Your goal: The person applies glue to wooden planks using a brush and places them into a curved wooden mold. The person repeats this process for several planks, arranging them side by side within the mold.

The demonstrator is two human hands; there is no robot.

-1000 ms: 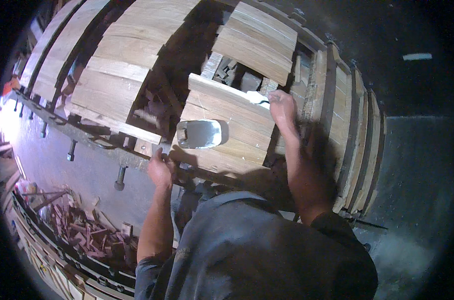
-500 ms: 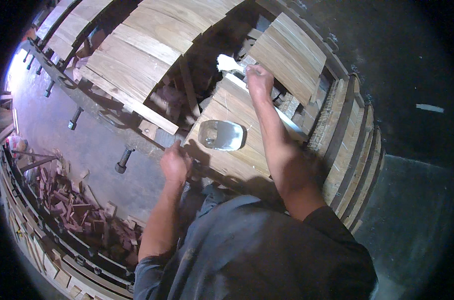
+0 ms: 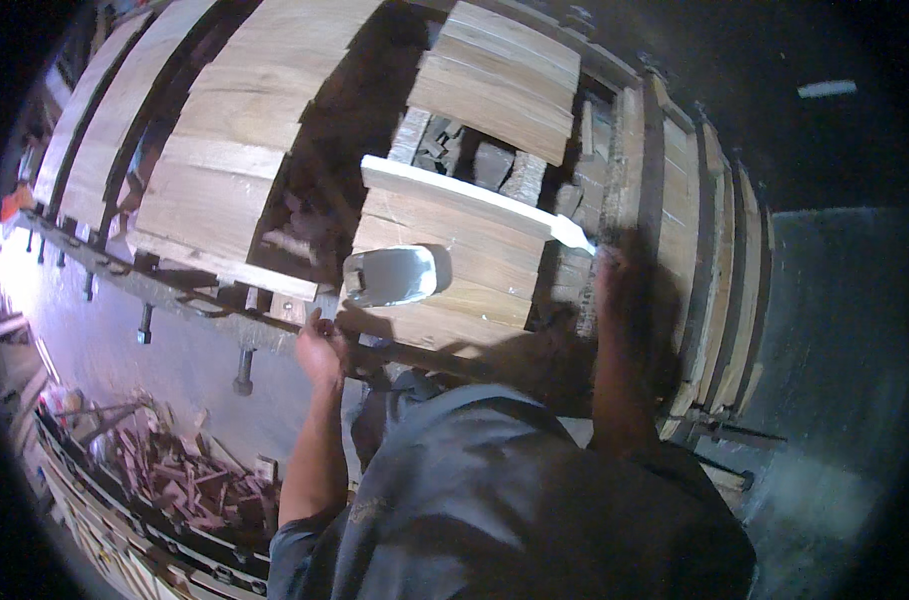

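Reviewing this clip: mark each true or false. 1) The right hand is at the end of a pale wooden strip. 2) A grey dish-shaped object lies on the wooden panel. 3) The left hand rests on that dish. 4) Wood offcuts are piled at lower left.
1) True: the right hand is at the pale strip.
2) True: the grey dish lies on the panel.
3) False: the left hand is at the clamp bar, below the dish.
4) True: offcuts.

No packages, labels, signs or screens visible anywhere in view: only bare wood and metal, with no printed or marked surface to be made out.
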